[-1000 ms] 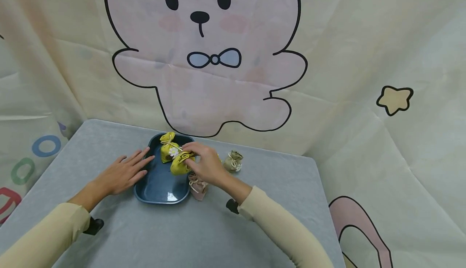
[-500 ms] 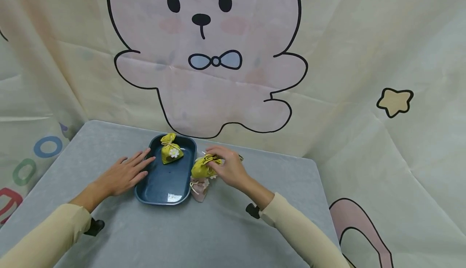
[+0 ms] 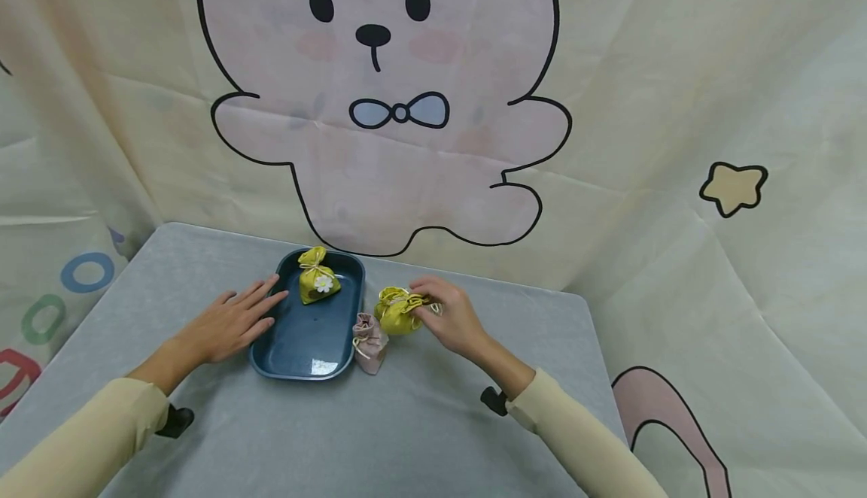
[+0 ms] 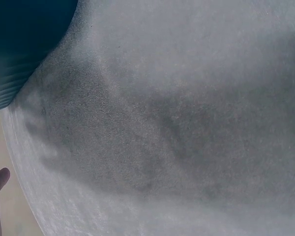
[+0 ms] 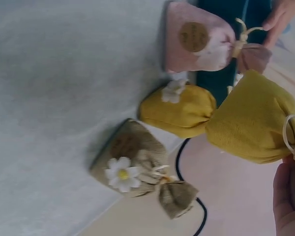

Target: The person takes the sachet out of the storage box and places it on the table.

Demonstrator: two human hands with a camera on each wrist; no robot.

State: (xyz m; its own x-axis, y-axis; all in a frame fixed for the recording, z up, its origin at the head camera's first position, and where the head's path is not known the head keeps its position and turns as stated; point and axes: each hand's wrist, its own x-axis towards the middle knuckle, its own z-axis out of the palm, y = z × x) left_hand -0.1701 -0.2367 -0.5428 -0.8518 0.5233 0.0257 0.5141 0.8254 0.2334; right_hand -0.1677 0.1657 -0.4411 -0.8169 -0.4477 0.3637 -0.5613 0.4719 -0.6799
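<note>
My right hand (image 3: 450, 317) pinches the gathered neck of a yellow drawstring sachet (image 5: 255, 118), held up to the right of the blue tray (image 3: 308, 359). Beyond it, a second yellow sachet (image 5: 179, 112) with a white flower lies on the table. A khaki sachet (image 5: 137, 162) with a daisy lies beside that one; in the head view my right hand mostly hides it. The pink sachet (image 3: 369, 344) leans by the tray's right side. Inside the tray, at its far end, sits another yellow sachet (image 3: 318, 280). My left hand (image 3: 230, 325) rests with straight, spread fingers on the tray's left rim.
A grey cloth covers the table (image 3: 339, 438), whose far edge meets a printed curtain (image 3: 630, 107). Black wrist mounts (image 3: 176, 421) sit at both cuffs. The tray's wall (image 4: 29, 44) fills a corner of the left wrist view.
My right hand has carried the yellow sachet rightward, from over the tray past the pink sachet. The pink sachet shows fully now. My left hand has stayed on the tray.
</note>
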